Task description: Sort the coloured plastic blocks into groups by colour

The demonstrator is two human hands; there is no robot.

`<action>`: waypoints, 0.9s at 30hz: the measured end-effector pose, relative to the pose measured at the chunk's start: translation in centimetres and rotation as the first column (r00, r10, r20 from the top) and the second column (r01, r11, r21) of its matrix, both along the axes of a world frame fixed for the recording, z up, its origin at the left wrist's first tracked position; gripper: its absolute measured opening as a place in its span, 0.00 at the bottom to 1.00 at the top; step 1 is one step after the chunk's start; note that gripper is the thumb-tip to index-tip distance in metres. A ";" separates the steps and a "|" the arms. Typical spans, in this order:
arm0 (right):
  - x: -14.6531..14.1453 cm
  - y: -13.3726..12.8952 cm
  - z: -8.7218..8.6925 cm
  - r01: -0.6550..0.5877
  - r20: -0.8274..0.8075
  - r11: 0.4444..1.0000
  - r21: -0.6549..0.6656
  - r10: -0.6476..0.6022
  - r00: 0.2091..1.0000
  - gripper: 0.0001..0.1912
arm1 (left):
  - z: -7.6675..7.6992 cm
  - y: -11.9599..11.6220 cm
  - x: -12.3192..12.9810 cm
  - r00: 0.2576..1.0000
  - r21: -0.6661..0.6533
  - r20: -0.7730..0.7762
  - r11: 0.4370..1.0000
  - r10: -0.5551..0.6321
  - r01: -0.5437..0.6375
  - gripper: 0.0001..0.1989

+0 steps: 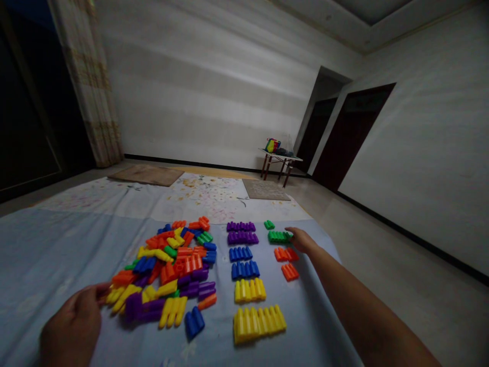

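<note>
At the near left edge of a mixed pile of bullet-shaped plastic blocks (179,265), my left hand (74,323) has its fingers bent and closed around the end of a yellow block (114,294). My right hand (302,240) reaches across to a row of green blocks (278,236), its fingers closed on the row's right end; the thumb is partly hidden. Sorted rows stand between the hands: purple blocks (243,238), blue blocks (245,270) and yellow blocks (260,324). Orange blocks (290,271) lie just nearer than my right hand, and a small green group (269,224) beyond it.
A light blue floral cloth (153,351) covers the surface under the blocks. Two flat mats (265,189) lie at its far edge. Farther back, a small table (284,155) holds a multicoloured item (272,146). A curtain (86,81) hangs at the left.
</note>
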State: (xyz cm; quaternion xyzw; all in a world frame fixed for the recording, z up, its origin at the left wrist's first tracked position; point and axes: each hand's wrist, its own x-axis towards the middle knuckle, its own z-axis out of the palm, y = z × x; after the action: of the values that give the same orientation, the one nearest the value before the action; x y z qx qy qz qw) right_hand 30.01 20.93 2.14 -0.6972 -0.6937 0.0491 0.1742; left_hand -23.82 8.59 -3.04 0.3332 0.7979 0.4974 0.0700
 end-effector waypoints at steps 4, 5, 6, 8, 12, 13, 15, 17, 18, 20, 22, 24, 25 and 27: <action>-1.6 -1.1 1.5 -0.016 -0.020 0.997 0.073 0.018 1.000 0.24 | 1.8 -1.0 1.1 0.995 -0.007 0.089 0.999 -0.053 0.054 0.13; -2.6 -1.4 1.9 -0.039 -0.027 0.995 0.093 0.042 0.999 0.23 | 2.2 -1.1 1.3 0.993 -0.001 0.098 0.997 -0.073 0.073 0.14; -3.7 -1.9 2.4 -0.071 -0.034 0.992 0.107 0.075 0.997 0.22 | 2.5 -1.2 1.5 0.990 0.008 0.106 0.996 -0.094 0.093 0.14; -6.8 -3.1 3.1 -0.175 -0.053 0.977 0.126 0.183 0.982 0.19 | 2.8 -1.3 1.8 0.987 0.028 0.113 0.993 -0.117 0.114 0.15; -14.2 -6.6 4.1 -0.476 -0.116 0.868 0.140 0.492 0.863 0.16 | 2.8 -1.3 2.0 0.986 0.066 0.125 0.992 -0.111 0.104 0.15; -15.9 -7.5 4.1 -0.527 -0.135 0.843 0.109 0.537 0.832 0.16 | 2.7 -1.2 2.0 0.986 0.072 0.130 0.992 -0.108 0.099 0.15; -18.9 -9.1 4.2 -0.604 -0.153 0.796 0.046 0.603 0.783 0.16 | 2.6 -1.2 2.1 0.984 0.081 0.139 0.992 -0.107 0.097 0.15; -21.1 -10.1 4.1 -0.635 -0.138 0.772 0.003 0.630 0.765 0.16 | 2.6 -1.2 2.1 0.982 0.092 0.148 0.990 -0.116 0.104 0.15; -21.9 -10.4 4.1 -0.642 -0.125 0.766 -0.010 0.636 0.761 0.16 | 2.6 -1.3 2.1 0.981 0.099 0.151 0.989 -0.122 0.108 0.16; -23.3 -10.4 3.9 -0.648 -0.097 0.761 -0.019 0.644 0.759 0.16 | 2.5 -1.3 2.1 0.979 0.108 0.158 0.988 -0.130 0.114 0.16; -24.4 -10.0 3.7 -0.636 -0.070 0.772 -0.011 0.634 0.770 0.18 | 2.5 -1.4 2.1 0.978 0.109 0.162 0.987 -0.132 0.115 0.16; -25.4 -9.2 3.3 -0.590 -0.039 0.807 -0.014 0.590 0.807 0.20 | 2.5 -1.4 2.0 0.979 0.103 0.162 0.989 -0.126 0.111 0.16; -25.8 -8.7 3.0 -0.556 -0.029 0.831 -0.027 0.555 0.831 0.22 | 2.5 -1.5 2.0 0.979 0.099 0.161 0.989 -0.124 0.109 0.16; -26.6 -7.9 2.5 -0.488 -0.018 0.871 -0.061 0.488 0.873 0.25 | 2.6 -1.5 2.0 0.980 0.095 0.159 0.990 -0.122 0.107 0.15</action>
State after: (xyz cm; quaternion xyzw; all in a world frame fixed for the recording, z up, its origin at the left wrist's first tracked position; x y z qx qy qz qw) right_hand 3.42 13.04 4.59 -0.5048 -0.8450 0.1144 0.1345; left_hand -21.80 7.08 -0.47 0.3390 0.7468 0.5521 0.1499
